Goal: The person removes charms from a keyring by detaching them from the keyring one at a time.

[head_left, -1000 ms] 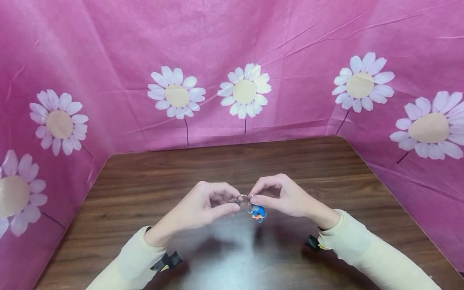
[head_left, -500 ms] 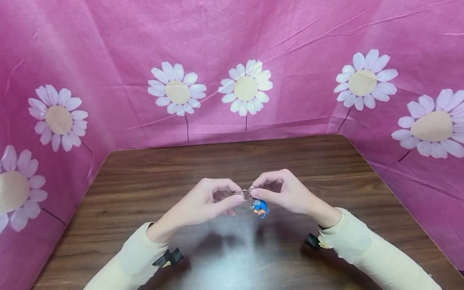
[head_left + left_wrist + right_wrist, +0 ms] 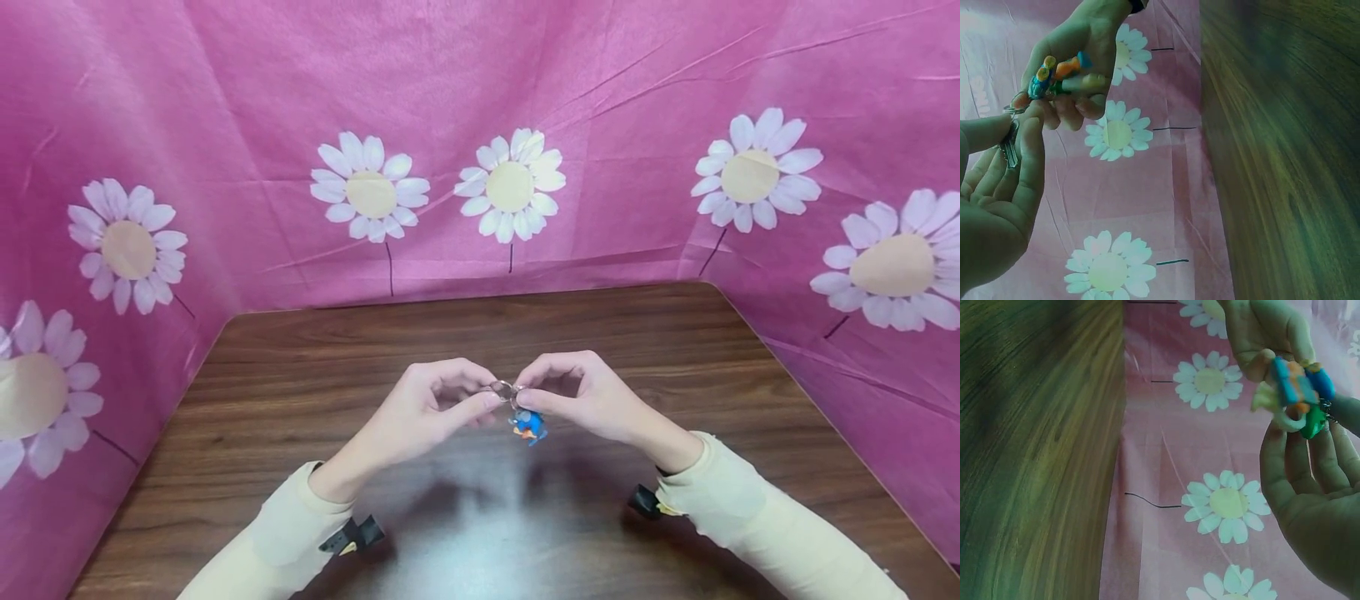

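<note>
A small metal key ring (image 3: 504, 389) is held above the middle of the brown wooden table (image 3: 315, 358). My left hand (image 3: 489, 393) pinches its left side between thumb and forefinger. My right hand (image 3: 525, 392) pinches its right side the same way. A blue and orange toy charm (image 3: 528, 425) hangs from the ring just below my right thumb. In the left wrist view the charm (image 3: 1054, 72) sits under the right hand's fingers (image 3: 1075, 106), and a metal key (image 3: 1010, 150) lies against my left fingers. The right wrist view shows the charm (image 3: 1297, 384) between both hands.
Pink cloth with white daisies (image 3: 510, 187) walls the table at the back and on both sides. Black wrist camera mounts (image 3: 352, 535) (image 3: 647, 502) sit under both cream sleeves. Bare wood surrounds the hands.
Both hands have shifted slightly up and away with the ring still pinched. The charm has swung a little under the right thumb.
</note>
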`<state>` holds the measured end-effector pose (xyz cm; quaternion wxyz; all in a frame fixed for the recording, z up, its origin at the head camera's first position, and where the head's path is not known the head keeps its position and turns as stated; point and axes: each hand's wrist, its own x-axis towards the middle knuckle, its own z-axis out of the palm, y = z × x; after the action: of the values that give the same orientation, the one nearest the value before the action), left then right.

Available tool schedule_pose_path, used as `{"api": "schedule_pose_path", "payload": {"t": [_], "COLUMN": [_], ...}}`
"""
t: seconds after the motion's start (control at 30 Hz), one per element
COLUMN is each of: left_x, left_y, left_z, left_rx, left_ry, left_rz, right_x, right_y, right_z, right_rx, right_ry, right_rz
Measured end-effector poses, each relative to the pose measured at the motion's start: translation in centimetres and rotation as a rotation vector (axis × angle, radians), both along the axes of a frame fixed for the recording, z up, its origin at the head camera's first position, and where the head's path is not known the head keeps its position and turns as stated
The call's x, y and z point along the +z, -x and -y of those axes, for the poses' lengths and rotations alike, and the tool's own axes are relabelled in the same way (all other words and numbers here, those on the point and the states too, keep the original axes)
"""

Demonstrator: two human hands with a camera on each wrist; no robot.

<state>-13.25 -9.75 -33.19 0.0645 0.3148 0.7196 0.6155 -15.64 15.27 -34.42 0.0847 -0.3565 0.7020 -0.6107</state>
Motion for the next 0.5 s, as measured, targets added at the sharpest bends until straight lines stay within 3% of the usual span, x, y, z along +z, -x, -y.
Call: {"api": "schedule_pose_path", "payload": {"t": [0.27, 0.5], "left_x": [-0.2, -0.22], "left_y": [0.05, 0.13], "left_z": [0.14, 0.2], "left_rx": [0.111, 0.105], "left_ry": [0.028, -0.003], "left_rz": [-0.14, -0.186], "right_x": [-0.22, -0.16], "right_y": [0.12, 0.12], "right_z": [0.14, 0.18], "right_rx": [0.017, 0.058], "right_ry": [0.05, 0.076], "right_rz": [-0.043, -0.111]}}
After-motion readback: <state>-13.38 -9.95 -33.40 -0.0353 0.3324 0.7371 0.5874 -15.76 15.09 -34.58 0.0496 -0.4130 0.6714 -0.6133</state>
